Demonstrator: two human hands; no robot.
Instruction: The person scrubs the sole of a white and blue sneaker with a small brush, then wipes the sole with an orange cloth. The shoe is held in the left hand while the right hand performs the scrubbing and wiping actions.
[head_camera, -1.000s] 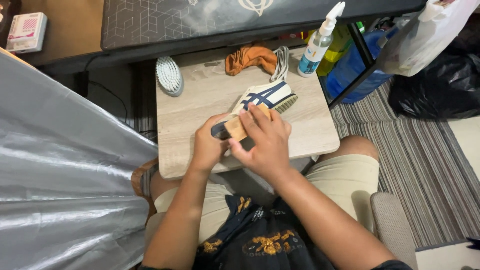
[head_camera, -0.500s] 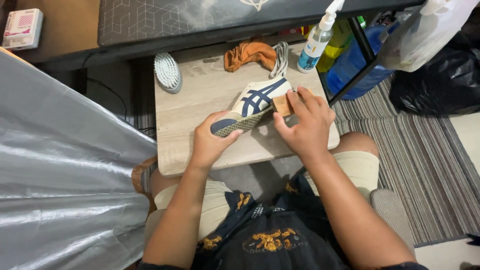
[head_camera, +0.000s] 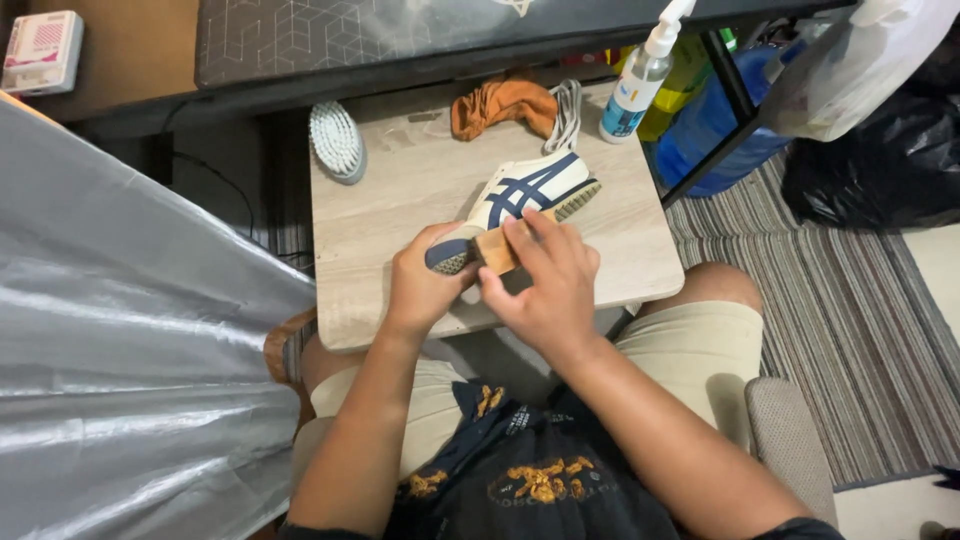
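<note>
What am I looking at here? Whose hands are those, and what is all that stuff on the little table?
A person wears a camera on their head, so you look down at their own two hands. The left hand steadies a white sneaker with blue stripes by one end. The right hand presses a small wooden brush against it. They rest on a small wooden table. Also there: a white brush, an orange cloth, pale laces and a spray bottle.

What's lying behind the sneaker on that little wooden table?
Behind the sneaker lie a crumpled orange cloth, loose white laces and a spray bottle; a white brush lies off to one side. Whatever the cloth covers cannot be seen.
</note>
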